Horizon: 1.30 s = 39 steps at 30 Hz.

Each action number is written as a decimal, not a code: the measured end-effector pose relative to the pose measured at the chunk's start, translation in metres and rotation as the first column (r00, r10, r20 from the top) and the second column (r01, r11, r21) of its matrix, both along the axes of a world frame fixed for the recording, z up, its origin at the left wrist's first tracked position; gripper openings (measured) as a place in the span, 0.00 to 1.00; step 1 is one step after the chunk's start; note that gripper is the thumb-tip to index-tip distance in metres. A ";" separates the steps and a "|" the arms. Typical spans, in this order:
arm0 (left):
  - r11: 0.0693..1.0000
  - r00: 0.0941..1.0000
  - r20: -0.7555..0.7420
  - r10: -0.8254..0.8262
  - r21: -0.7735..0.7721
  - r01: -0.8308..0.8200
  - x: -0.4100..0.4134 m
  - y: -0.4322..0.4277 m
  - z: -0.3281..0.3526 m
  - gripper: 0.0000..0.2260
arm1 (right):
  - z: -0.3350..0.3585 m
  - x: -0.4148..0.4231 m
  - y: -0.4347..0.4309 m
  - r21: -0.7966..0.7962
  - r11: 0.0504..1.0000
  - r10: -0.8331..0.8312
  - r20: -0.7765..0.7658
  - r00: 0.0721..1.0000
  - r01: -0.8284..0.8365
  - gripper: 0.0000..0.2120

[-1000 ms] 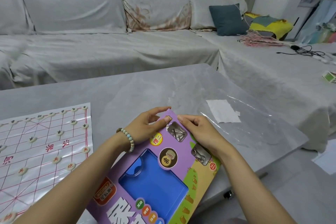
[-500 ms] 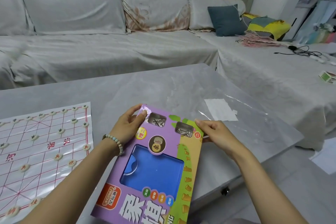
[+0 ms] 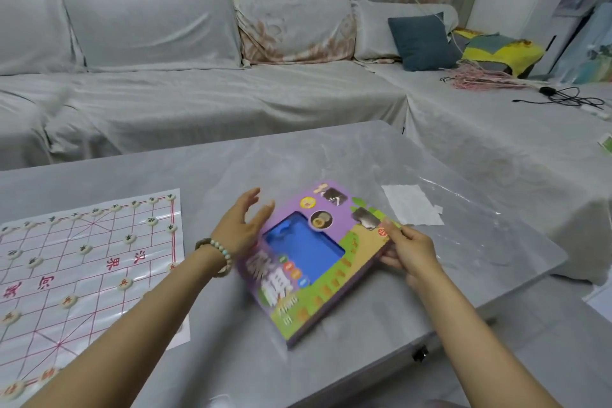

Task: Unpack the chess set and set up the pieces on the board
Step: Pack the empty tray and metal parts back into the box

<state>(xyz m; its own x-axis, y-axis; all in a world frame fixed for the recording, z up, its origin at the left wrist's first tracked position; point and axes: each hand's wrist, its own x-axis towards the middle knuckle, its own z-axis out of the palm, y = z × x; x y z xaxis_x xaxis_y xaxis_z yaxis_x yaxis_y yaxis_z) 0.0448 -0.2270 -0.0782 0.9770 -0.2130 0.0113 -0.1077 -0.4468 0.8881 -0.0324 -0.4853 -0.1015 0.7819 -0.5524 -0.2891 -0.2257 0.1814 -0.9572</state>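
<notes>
Standing by the low grey surface (image 3: 265, 156) and taking the purple chess set box (image 3: 308, 252) as the centre of the dial, with twelve pointing off toward the sofa (image 3: 198, 93), this is how things lie. The box is near the front edge of the surface, face up and turned askew, so its far corner points to about one o'clock. It has a blue window in its lid and a green and yellow strip along its right side. The print on it is smeared with blur.

The right hand (image 3: 410, 248) has hold of the box at its three o'clock edge, thumb on top of the lid and fingers curled beneath. The left hand (image 3: 241, 228), a bead bracelet (image 3: 218, 250) at its wrist, sits at the nine o'clock edge with fingers spread and straight, gripping nothing. Whether its palm touches the box I cannot tell.

Well out at nine o'clock lies the board sheet (image 3: 86, 268), white with red lines and red characters. Round pale pieces (image 3: 130, 238) are already sitting on its crossings.

At two o'clock a white slip of paper (image 3: 412, 209) rests just beyond the box, on a clear plastic sheet (image 3: 480, 235) that covers that corner of the surface.

Further off on the sofa, around one o'clock, are a dark blue cushion (image 3: 422, 41), a yellow and teal cushion (image 3: 500, 50), a pink bundle of cord (image 3: 477, 78) and a black cable (image 3: 563, 96).
</notes>
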 end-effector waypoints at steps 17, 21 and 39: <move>0.709 0.978 0.180 -0.110 0.703 -0.049 -0.003 0.031 -0.071 0.49 | -0.046 0.004 0.048 -0.822 0.027 0.496 -0.483 0.722 -0.568 0.26; 0.698 0.981 0.158 -0.116 0.715 -0.032 0.040 0.028 -0.067 0.45 | -0.044 0.041 0.041 -0.827 -0.135 0.398 -0.549 0.735 -0.545 0.52; 0.635 0.935 0.180 -0.305 0.770 0.059 0.253 -0.152 -0.078 0.38 | -0.030 0.233 -0.110 -0.771 0.124 0.196 -0.598 0.777 -0.624 0.22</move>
<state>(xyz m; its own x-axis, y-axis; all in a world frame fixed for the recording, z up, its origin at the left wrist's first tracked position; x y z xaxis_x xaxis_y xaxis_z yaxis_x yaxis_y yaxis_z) 0.2975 -0.3790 -0.1560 0.8972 -0.4413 0.0183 -0.4371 -0.8813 0.1797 0.2007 -0.5950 -0.1310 0.9750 -0.1961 -0.1045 -0.2146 -0.9529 -0.2144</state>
